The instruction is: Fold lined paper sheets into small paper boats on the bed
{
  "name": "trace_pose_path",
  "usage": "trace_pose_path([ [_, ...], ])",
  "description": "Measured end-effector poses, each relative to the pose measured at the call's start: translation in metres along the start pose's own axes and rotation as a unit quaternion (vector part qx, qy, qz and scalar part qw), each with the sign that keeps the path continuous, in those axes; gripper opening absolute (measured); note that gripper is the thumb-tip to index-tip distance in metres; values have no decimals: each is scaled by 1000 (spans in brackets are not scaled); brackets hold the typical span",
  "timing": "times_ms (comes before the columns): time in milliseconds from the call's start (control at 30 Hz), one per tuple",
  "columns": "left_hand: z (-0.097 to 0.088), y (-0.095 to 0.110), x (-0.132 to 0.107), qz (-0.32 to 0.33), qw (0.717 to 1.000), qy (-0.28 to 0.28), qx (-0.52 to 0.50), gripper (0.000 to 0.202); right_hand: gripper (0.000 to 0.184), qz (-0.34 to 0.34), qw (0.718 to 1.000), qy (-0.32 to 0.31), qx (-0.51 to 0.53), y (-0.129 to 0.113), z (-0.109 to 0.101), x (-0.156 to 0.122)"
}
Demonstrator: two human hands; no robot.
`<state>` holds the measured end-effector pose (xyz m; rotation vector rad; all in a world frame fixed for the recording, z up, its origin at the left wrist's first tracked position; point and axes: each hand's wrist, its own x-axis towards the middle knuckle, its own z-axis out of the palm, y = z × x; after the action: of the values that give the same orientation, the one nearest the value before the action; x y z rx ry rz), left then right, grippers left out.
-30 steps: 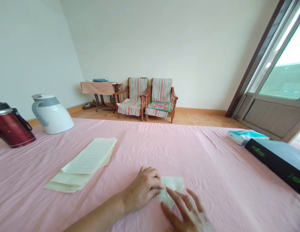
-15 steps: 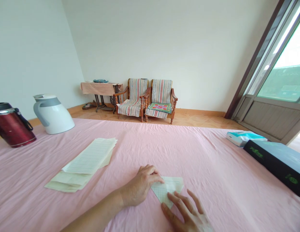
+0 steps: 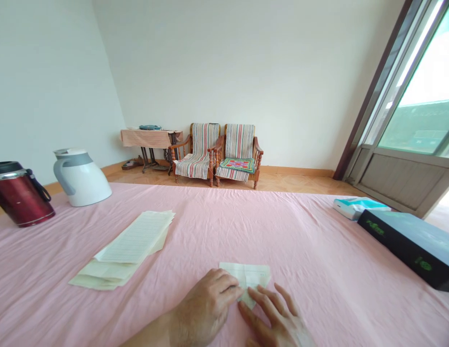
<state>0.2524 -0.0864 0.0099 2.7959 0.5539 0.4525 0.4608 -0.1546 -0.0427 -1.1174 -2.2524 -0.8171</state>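
Folded lined paper [image 3: 255, 274] lies on the pink cloth [image 3: 300, 231], to the right of the stack of lined sheets [image 3: 128, 236] and nearer the camera. The left hand [image 3: 206, 303], right of the stack, curls its fingers onto the paper; whether they pinch it cannot be told. The right hand [image 3: 278, 313], farther right of the stack, spreads loosely, fingertips on the paper. Neat creasing likely calls for aligned edges, one side steadied, and even pressure along the fold.
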Motion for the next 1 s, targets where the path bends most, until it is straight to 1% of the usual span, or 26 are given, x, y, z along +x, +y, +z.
trace_pose_path([
  [133,2,0,0,9,1000,7,8,37,46,44,997,-16,68,0,4,-7],
  [233,-1,2,-1,23,999,-7,31,36,47,62,993,-20,98,1,2,-8],
  [400,-3,2,-8,29,997,-19,73,34,39,32,997,-27,71,3,-4,-5],
  [600,-4,4,-10,36,996,-24,82,38,40,-11,999,-24,28,8,0,-11],
  [667,-5,6,-10,38,995,-26,85,38,40,-35,999,-38,8,9,0,-13],
  [733,-5,6,-11,39,996,-19,84,36,42,-39,998,-49,-15,10,-2,-15],
  [867,-5,6,-11,45,996,5,82,35,48,24,998,-48,-37,18,-3,-19],
  [1000,-2,5,-12,42,995,5,95,36,46,85,993,-55,-61,24,0,-16],
])
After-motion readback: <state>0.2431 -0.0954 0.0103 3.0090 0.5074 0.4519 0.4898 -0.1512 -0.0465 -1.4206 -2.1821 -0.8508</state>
